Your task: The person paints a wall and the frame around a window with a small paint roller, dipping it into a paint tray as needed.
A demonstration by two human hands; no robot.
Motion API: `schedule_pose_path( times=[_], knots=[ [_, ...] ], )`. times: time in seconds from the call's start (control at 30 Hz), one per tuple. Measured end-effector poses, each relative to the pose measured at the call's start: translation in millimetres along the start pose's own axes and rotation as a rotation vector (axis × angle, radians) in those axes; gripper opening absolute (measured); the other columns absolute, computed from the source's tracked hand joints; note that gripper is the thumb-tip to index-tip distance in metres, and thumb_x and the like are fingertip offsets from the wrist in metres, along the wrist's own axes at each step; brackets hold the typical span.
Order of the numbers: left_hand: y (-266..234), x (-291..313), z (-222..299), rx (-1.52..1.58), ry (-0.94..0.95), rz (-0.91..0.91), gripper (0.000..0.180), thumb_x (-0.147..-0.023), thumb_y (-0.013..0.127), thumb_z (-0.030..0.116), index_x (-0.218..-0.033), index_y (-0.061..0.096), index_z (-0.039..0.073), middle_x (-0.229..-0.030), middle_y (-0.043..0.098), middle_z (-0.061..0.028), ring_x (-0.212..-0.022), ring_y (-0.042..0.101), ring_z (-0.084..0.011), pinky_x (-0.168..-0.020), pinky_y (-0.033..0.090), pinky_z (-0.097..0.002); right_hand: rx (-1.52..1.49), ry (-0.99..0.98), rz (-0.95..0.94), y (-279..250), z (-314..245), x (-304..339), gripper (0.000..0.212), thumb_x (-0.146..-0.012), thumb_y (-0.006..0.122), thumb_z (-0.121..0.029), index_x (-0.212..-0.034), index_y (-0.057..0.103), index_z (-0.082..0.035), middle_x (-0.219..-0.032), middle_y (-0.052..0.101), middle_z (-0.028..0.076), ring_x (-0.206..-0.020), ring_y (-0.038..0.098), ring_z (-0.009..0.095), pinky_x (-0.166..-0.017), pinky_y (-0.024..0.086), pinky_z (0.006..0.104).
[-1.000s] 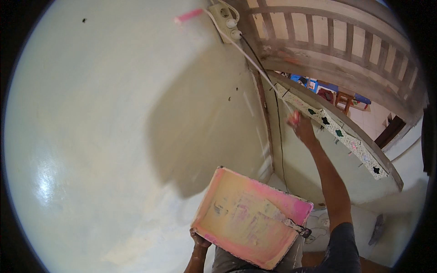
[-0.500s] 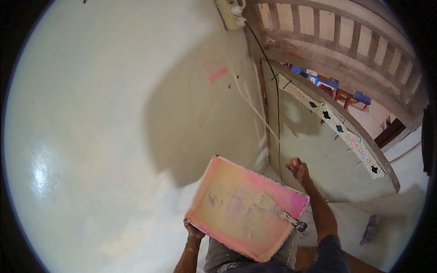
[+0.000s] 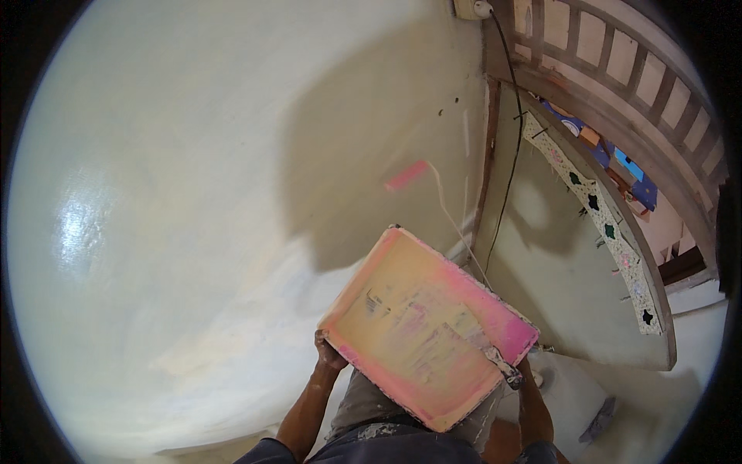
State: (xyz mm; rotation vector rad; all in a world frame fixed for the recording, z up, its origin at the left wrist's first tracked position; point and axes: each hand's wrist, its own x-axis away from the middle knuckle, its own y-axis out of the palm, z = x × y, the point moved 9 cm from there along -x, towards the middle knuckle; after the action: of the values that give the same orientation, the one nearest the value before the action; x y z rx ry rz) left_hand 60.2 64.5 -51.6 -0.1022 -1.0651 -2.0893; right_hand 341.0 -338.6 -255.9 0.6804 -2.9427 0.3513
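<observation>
A rectangular paint tray, smeared with cream and pink paint, is tilted in front of my body. My left hand is closed round its left corner. Above the tray, a pink paint roller is at the wall, its long thin wire frame running down behind the tray's far edge. My right hand is mostly hidden behind the tray's right corner, at the roller's lower end; its fingers do not show. A paint-crusted flat tool, a brush or scraper, lies across the tray's right rim.
A pale, glossy wall fills the left and meets a low partition at a corner. A black cable hangs from a socket block. Patterned trim lines the partition below a wooden railing.
The roller has moved down relative to the tray and now shows sharply. My right hand has drawn back toward me, behind the tray's corner. My left hand still grips the tray.
</observation>
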Motion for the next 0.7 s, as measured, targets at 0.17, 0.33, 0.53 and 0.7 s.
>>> schedule_pose_path(
  times=[0.17,0.33,0.53,0.7],
  knots=[
    [0.2,7.4,6.2,0.023,0.009,-0.024,0.070,-0.066,0.059,0.039,-0.125,0.048,0.004,-0.120,0.055,-0.0124,-0.109,0.053,-0.0308,-0.095,0.043,-0.0442,-0.449,0.283,0.052,39.8,-103.1,-10.5,0.026,-0.092,0.050,-0.031,-0.077,0.049,-0.009,-0.072,0.056,0.003,-0.071,0.055,0.015,-0.065,0.045,0.0292],
    [10.5,5.0,2.4,0.038,0.001,-0.049,0.070,-0.066,0.060,0.039,-0.125,0.047,0.003,-0.120,0.054,-0.0129,-0.108,0.053,-0.0313,-0.095,0.043,-0.0442,-0.939,0.164,-0.179,81.3,-163.6,-75.3,0.028,-0.094,0.051,-0.027,-0.073,0.047,-0.009,-0.069,0.053,0.003,-0.066,0.052,0.014,-0.060,0.042,0.0286],
    [12.1,5.3,3.0,-0.016,0.038,-0.003,0.072,-0.065,0.060,0.040,-0.124,0.047,0.002,-0.120,0.054,-0.0139,-0.108,0.052,-0.0316,-0.094,0.043,-0.0450,-0.099,0.003,-0.037,51.4,-130.8,-49.1,0.029,-0.089,0.057,-0.032,-0.079,0.049,-0.006,-0.070,0.056,0.010,-0.065,0.056,0.023,-0.060,0.044,0.0340],
    [11.0,7.2,3.0,-0.091,0.049,-0.008,0.078,-0.065,0.059,0.049,-0.127,0.044,0.004,-0.123,0.051,-0.0154,-0.112,0.049,-0.0326,-0.095,0.042,-0.0460,0.271,-0.044,0.020,39.7,-151.2,-63.0,0.033,-0.085,0.062,-0.035,-0.084,0.051,-0.004,-0.072,0.058,0.015,-0.066,0.059,0.031,-0.059,0.046,0.0378]
  ],
)
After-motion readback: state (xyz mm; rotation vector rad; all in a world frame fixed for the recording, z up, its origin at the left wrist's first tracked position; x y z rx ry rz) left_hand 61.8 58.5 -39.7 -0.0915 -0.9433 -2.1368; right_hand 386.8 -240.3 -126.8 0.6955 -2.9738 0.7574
